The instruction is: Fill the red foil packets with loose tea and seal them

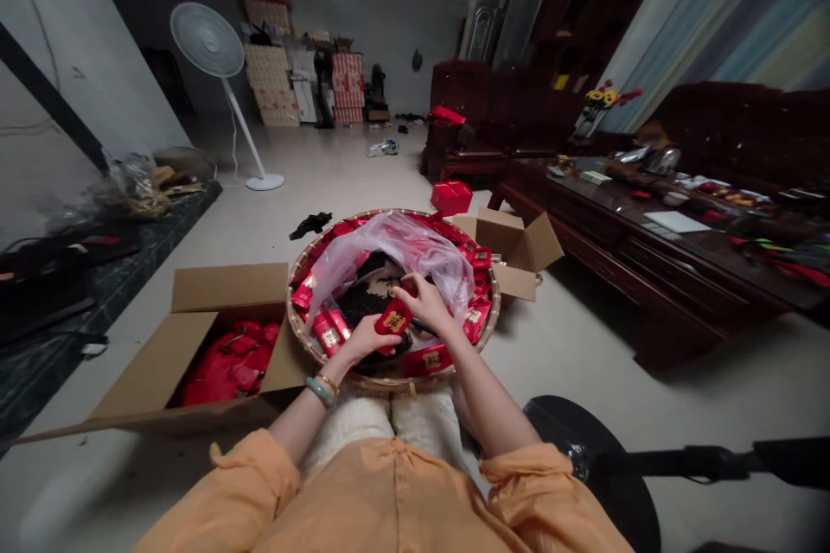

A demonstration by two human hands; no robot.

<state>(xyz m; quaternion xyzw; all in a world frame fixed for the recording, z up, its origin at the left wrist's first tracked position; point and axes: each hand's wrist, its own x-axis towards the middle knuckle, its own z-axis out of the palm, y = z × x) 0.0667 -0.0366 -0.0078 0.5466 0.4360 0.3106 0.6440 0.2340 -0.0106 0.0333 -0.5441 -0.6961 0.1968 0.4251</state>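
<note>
My left hand [371, 340] is closed round a small red packet [394, 320] with gold print, held tilted over a round woven basket [296, 324]. My right hand [423, 304] has its fingers pinched at the packet's upper end; the packet's mouth is hidden behind them. Beneath both hands, dark loose stuff like tea leaves [355, 301] lies in an open clear plastic bag [408, 235] inside the basket. More red packets [329, 330] lie around the bag, along the basket's inner rim. The basket rests at my lap.
An open carton [146, 363] holding red packets stands at left, a smaller open carton [506, 238] at right. Behind it sits a red box [452, 197]. A dark wooden table [609, 225] runs along the right. A black round base [590, 467] stands near my right elbow. A white fan [207, 39] stands farther back.
</note>
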